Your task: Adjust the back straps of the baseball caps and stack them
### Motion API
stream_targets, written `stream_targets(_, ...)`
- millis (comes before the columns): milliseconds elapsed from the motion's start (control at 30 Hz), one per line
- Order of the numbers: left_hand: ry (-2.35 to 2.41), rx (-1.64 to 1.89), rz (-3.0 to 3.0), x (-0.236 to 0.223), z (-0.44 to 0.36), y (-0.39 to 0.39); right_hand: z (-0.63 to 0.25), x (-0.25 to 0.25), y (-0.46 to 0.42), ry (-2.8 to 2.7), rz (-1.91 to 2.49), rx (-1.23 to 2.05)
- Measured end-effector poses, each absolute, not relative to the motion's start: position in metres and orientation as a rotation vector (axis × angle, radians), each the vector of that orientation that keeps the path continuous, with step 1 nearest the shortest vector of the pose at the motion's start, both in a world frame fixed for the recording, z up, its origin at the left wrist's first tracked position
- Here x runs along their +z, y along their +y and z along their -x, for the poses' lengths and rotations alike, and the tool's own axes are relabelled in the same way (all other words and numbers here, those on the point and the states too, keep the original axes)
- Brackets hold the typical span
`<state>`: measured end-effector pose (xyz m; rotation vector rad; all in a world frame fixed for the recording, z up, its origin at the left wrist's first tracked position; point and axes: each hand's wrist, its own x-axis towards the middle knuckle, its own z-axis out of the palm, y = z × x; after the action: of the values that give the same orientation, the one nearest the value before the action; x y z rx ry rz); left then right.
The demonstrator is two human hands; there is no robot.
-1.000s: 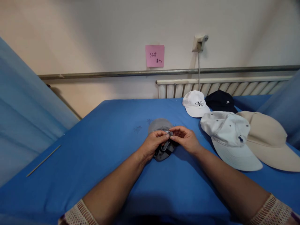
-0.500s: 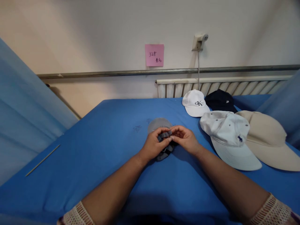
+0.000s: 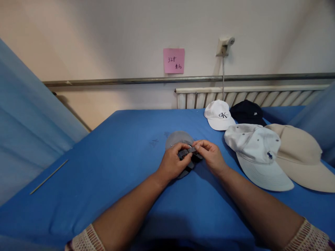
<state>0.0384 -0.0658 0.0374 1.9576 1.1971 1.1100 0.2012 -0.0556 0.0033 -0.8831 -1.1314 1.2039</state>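
Note:
A grey cap [image 3: 178,137] lies on the blue-covered bed, partly hidden beneath my hands. Its dark grey strap [image 3: 185,152] is raised and stretched between them. My left hand [image 3: 174,161] pinches the strap's left part between thumb and fingers. On the other side, my right hand [image 3: 209,155] has thumb and forefinger closed on the strap's right end. Much of the cap's crown is covered by the fingers.
At the right sit a white cap [image 3: 219,113], a black cap [image 3: 246,111], a pale grey cap [image 3: 252,143] and a beige cap [image 3: 298,144]. A thin stick [image 3: 49,176] lies left on the blue sheet [image 3: 110,150]. Behind are a radiator [image 3: 251,92] and metal rail [image 3: 125,81].
My right hand has turned, its thumb and forefinger now over the strap end. The strap lies straighter between both hands. My left hand still pinches it, and the view has shifted slightly.

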Motion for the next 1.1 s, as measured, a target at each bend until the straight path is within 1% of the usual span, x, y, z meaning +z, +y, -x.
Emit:
stream_targets(167,1.212,1.114,-1.916,0.039,-0.038,-0.066,-0.205,0.003,-0.053,-0.941,0.834,1.362)
stream_targets(267,1.225,1.135,-1.861,0.038,-0.038,-0.065,-0.206,0.005,-0.052,-0.902,0.804,1.39)
stream_targets(600,0.99,1.16,-1.471,0.032,-0.038,-0.059,-0.209,0.001,-0.051,-1.153,0.831,1.301)
stream_targets(733,0.969,1.159,-1.348,0.031,-0.038,-0.058,-0.209,0.0,-0.048,-1.315,0.832,1.289)
stream_targets(867,0.975,1.165,-1.3,0.03,-0.039,-0.057,-0.207,-0.004,-0.046,-1.338,0.781,1.312)
stream_targets(1100,1.026,1.187,-1.296,0.031,-0.039,-0.054,-0.203,-0.002,-0.049,-1.362,0.868,1.118)
